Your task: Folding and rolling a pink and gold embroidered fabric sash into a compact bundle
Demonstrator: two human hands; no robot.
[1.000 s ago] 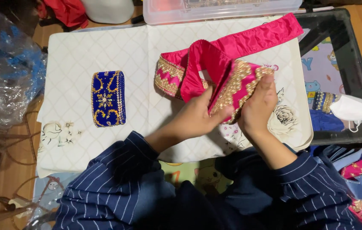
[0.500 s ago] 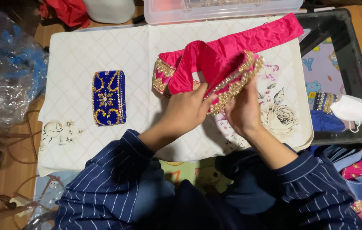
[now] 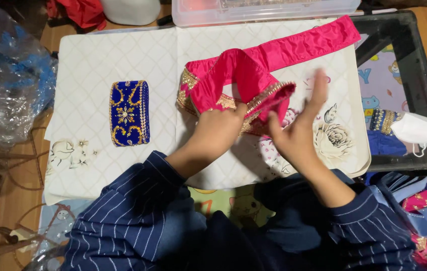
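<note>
Gripping the pink gold-trimmed band [image 3: 253, 75] in your left hand [image 3: 218, 131], your right hand [image 3: 299, 131] hovers released, fingers spread, beside its folded end.

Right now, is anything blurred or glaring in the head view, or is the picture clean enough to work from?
Head view: the right hand is motion-blurred at the fingers; the left hand, pink band and blue beaded piece are sharp; lighting is even, with mild glare only on the crumpled plastic bag.

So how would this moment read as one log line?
left hand: pressing pink band | right hand: open beside it | blue band: apart on white mat
</note>
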